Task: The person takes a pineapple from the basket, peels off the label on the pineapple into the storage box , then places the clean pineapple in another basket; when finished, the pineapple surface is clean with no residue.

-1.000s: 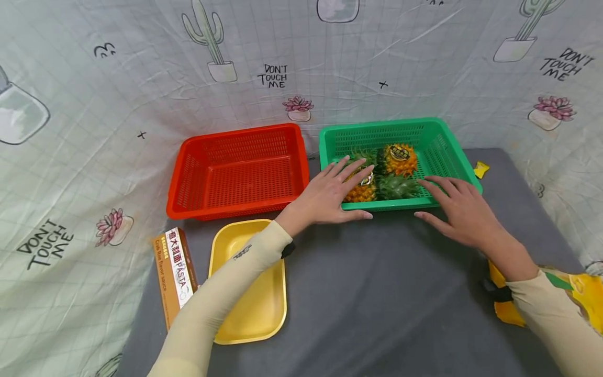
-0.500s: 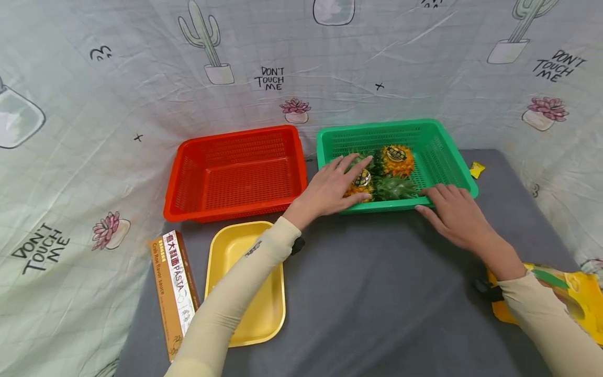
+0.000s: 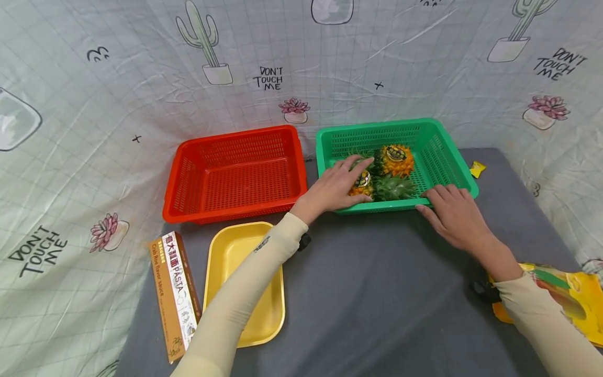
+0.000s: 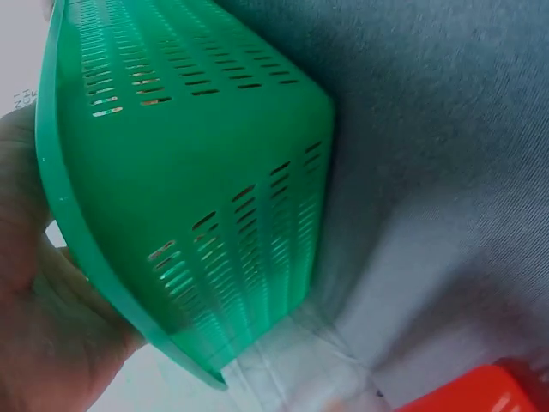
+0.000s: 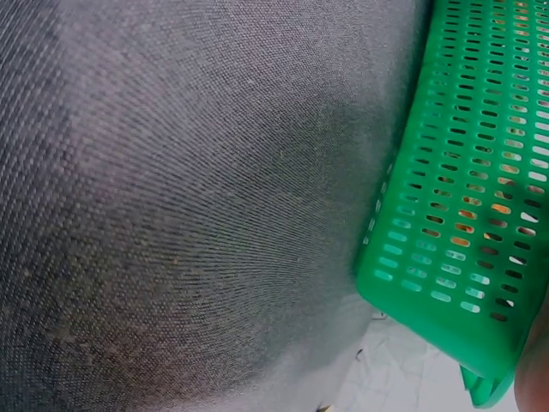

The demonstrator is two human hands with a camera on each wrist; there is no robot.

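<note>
A green perforated basket (image 3: 391, 206) stands at the back right, holding two small orange pineapples with dark labels. My left hand (image 3: 332, 188) reaches over its front left corner. Its fingers and thumb curve round the left pineapple (image 3: 363, 180), which they partly hide. Behind and to the right lies the other pineapple (image 3: 398, 159), and a green leafy crown (image 3: 393, 187) points right in front of it. My right hand (image 3: 454, 217) grips the basket's front rim, fingers over the edge, thumb outside. In the left wrist view, the left hand (image 4: 39, 318) overlaps the rim.
A red basket (image 3: 247, 183) stands left of the green one. Nearer are a yellow tray (image 3: 264, 309), partly under my left arm, and a pasta box (image 3: 174, 293). A yellow bag (image 3: 574, 301) lies by my right forearm; a small yellow packet (image 3: 477, 169) lies past the green basket.
My left hand has lowered and its fingers have drawn in round the left pineapple. The right hand has come down onto the front rim and bent its fingers over it.
</note>
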